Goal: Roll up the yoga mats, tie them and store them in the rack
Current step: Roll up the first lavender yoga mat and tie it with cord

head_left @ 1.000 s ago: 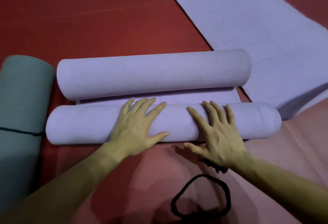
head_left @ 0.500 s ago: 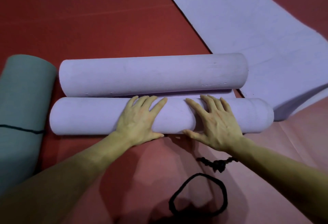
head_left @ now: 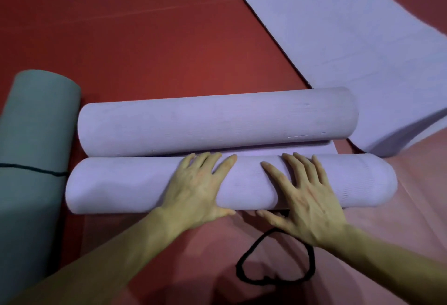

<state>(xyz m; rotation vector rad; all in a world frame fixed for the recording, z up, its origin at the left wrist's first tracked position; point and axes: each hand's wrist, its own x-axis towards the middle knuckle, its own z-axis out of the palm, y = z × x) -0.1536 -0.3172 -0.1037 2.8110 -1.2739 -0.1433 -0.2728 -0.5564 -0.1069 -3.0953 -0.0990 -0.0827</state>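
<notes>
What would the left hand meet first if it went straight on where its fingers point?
Probably the far purple roll, just beyond the fingertips of the left hand; depth is unclear.

Arms bare as far as seen: left forearm (head_left: 104, 258), right forearm (head_left: 391, 266). Left grip (head_left: 198, 188) & right grip (head_left: 309, 203) bare too, w/ long slim fingers. Tendons & veins ridge back of right grip, fainter on left grip. Fingertips blurred, nails hard to tell.

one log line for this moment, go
step: roll mat | left hand: flat on near purple mat roll | right hand: flat on same roll | black cord loop: loose, unused
</notes>
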